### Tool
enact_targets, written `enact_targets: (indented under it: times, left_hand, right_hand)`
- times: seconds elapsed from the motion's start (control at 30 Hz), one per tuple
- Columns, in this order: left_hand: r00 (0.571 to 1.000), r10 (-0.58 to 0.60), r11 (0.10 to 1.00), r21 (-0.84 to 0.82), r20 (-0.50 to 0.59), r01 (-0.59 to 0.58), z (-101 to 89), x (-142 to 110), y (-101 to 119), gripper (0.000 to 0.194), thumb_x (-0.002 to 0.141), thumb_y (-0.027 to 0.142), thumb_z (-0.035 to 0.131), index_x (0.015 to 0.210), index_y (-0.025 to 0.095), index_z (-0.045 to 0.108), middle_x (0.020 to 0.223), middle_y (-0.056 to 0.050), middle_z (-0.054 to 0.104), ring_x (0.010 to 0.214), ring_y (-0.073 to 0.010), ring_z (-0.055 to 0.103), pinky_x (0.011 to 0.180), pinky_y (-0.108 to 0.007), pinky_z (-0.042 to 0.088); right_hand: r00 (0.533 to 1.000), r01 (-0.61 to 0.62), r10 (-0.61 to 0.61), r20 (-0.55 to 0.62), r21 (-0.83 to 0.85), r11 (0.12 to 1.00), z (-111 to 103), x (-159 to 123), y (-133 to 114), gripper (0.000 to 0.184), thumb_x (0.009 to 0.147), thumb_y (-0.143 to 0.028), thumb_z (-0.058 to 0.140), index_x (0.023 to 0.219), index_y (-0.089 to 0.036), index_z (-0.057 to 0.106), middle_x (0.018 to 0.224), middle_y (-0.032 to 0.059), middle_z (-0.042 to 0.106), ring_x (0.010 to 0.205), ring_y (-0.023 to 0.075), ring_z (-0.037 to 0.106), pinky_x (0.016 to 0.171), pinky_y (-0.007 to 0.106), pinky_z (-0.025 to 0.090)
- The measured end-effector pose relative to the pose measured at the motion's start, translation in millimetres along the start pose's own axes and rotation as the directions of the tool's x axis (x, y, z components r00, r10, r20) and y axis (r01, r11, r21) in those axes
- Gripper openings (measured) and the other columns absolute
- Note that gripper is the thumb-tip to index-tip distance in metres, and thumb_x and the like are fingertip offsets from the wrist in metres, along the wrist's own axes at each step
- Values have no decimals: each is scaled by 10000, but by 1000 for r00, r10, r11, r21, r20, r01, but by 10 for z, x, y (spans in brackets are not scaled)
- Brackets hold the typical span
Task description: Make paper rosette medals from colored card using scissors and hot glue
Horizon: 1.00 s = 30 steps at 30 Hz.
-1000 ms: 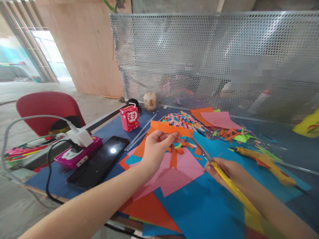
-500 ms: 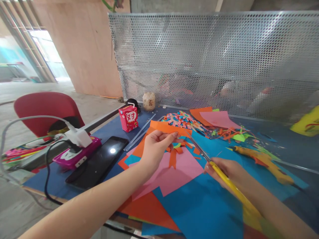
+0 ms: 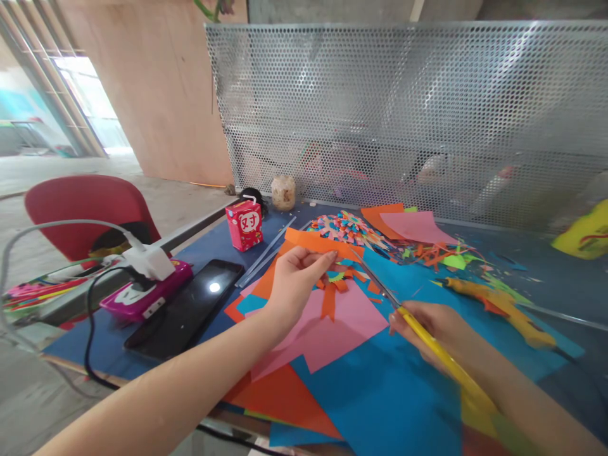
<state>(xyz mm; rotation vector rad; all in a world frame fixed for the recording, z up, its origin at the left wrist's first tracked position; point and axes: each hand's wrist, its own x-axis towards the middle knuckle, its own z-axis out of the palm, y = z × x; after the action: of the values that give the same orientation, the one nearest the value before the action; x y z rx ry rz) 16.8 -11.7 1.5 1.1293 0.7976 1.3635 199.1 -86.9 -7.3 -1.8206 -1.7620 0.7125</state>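
Observation:
My left hand (image 3: 301,272) is closed in a pinch, thumb against fingers, on a piece of orange paper (image 3: 323,242). The fingers hide part of its edge. In my right hand (image 3: 427,326) is a pair of scissors (image 3: 387,291) with yellow handles. Its metal blades point up and left, their tips close to the right end of the orange paper. Below my left fingers, an orange paper rosette (image 3: 337,285) with a green middle and ribbon tails lies on pink paper (image 3: 342,329). Large blue sheets (image 3: 380,392) spread underneath.
A yellow glue gun (image 3: 503,310) lies at right, near paper scraps (image 3: 432,253). Behind are a pile of colourful paper flowers (image 3: 346,228) and a perforated metal screen (image 3: 403,114). At left are a phone (image 3: 185,310), a purple power strip (image 3: 147,294), glue sticks (image 3: 266,250) and a red drink carton (image 3: 244,225).

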Motion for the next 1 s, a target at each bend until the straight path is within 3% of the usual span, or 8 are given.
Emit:
enact_targets:
  times: [0.4,0.63,0.77,1.0]
  left_hand:
    - [1000,-3,1000,-24,21,3,0,4,-9,202,636,252,676,772,112,626,631,-49,673,561,-126,606,460,-204,414]
    - [1000,-8,1000,-23,2,8,2,13,1,166,622,264,682,701,129,626,617,-33,664,552,-118,599,465,-203,416]
    - [1000,-18,999,-32,2,18,-4,12,-14,169,624,255,683,718,127,627,626,-39,668,548,-116,593,463,-201,413]
    - [996,49,997,-54,-69,-52,-22,67,-19,154,620,257,685,689,131,628,634,-31,650,586,-116,586,501,-206,434]
  right_hand:
    - [995,-81,74,66,113,990,-42,-36,-93,368,707,-523,482,541,-208,388,342,-79,273,295,68,274,329,223,173]
    - [998,-57,56,21,76,995,-28,-13,-64,353,683,-498,537,546,-181,463,372,-73,276,347,61,263,353,210,158]
    - [1000,-25,25,-6,20,1000,-29,6,-39,369,680,-476,544,523,-167,417,468,-66,248,430,55,234,393,199,160]
    - [995,70,-69,68,-10,998,-105,1,-26,332,736,-430,497,565,-171,376,537,-57,269,502,70,262,430,192,206]
